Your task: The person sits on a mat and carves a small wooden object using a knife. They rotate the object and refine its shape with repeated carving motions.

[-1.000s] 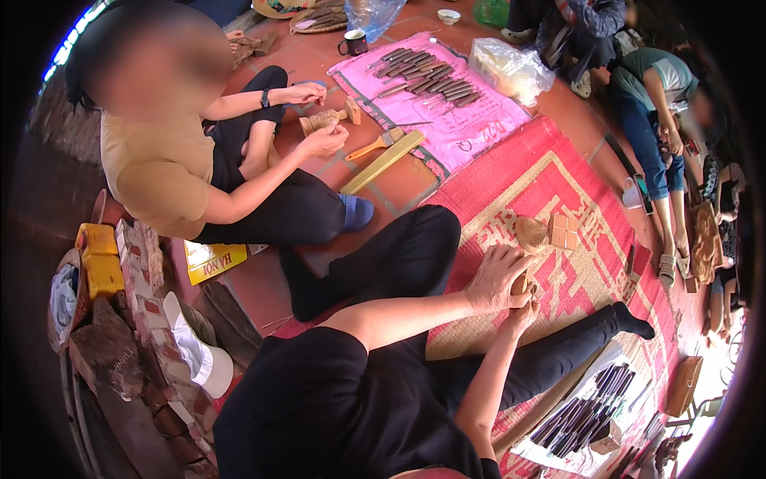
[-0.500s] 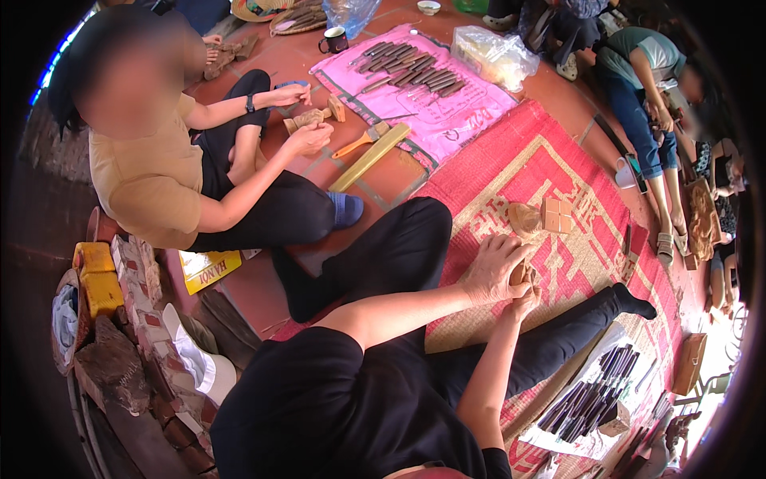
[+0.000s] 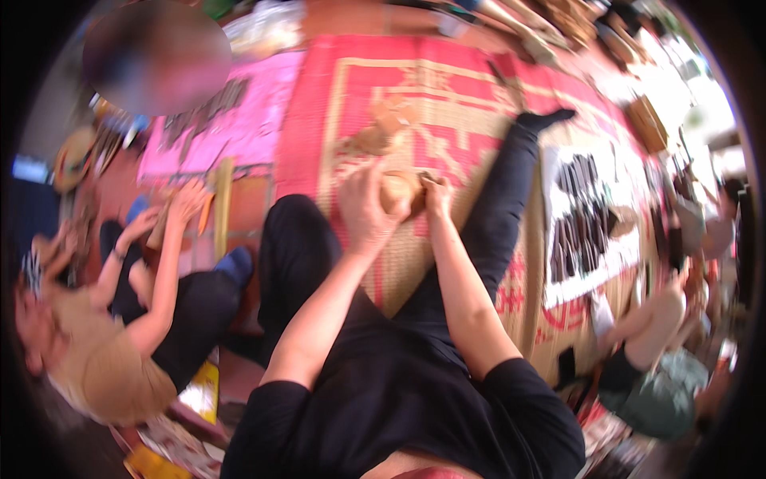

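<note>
Between my hands is a rounded, light-brown wooden piece, held above the mat in front of my lap. My left hand wraps round its left side, with the fingers on the far side and the thumb nearer me. My right hand is closed at its right edge, the fingers curled in; blur hides a small dark part there. Just beyond my left hand, a turned or carved wooden piece sits on the mat, with a squarish wooden block beside it.
A red and straw-coloured mat lies under my legs. Dark-handled tools rest on a white sheet at right. More tools lie on a pink cloth at left, near a yellow wooden bar. A co-worker sits close on the left.
The view has swung, so my hands now show nearer the picture's middle and the co-worker lower left. The wooden piece remains between my hands.
</note>
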A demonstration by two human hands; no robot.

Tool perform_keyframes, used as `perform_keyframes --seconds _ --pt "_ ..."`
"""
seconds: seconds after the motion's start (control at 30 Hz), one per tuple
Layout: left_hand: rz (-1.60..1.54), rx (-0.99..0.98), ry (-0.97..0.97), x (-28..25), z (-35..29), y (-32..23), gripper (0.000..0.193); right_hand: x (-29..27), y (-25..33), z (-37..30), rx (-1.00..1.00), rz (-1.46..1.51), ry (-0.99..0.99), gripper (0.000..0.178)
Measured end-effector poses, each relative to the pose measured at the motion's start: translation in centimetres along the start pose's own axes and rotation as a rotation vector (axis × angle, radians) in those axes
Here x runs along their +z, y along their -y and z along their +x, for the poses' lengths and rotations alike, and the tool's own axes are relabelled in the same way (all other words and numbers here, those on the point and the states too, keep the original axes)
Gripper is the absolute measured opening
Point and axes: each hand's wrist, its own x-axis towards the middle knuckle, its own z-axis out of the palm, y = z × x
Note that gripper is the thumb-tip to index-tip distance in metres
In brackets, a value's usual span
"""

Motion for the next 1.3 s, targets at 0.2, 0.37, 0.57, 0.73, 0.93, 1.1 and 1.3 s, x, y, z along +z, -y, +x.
perform_keyframes --seconds 0.2,0.37,0.57,0.73,0.93,1.1,1.3 --pt "-0.013 0.048 0.091 0.2 0.1 -0.3 0.067 -2.4 -1.5 -5.5 0.228 0.597 0.082 0.012" --pt "0.033 0.128 0.262 1.3 1.3 -1.1 0.069 -3.3 -3.4 -9.2 0.260 0.585 0.088 0.015" --pt "0.165 0.378 0.452 3.8 1.7 -3.8 0.071 -4.4 -2.2 -9.4 0.255 0.605 0.078 0.020" --pt "0.211 0.421 0.545 4.6 1.8 -4.9 0.074 -4.6 -2.2 -9.6 0.273 0.649 0.067 0.016" --pt "-0.055 0.353 0.484 2.7 1.6 -4.1 0.073 -5.1 -2.4 -9.9 0.332 0.931 0.145 0.012" --pt "-0.495 -0.138 0.376 -1.7 -0.7 -2.3 0.056 -7.7 1.1 -12.5 0.309 0.855 0.211 0.009" --pt "-0.732 -0.480 0.636 -5.0 -5.0 0.6 0.046 -6.6 3.3 -15.8 0.130 0.502 0.478 0.009"
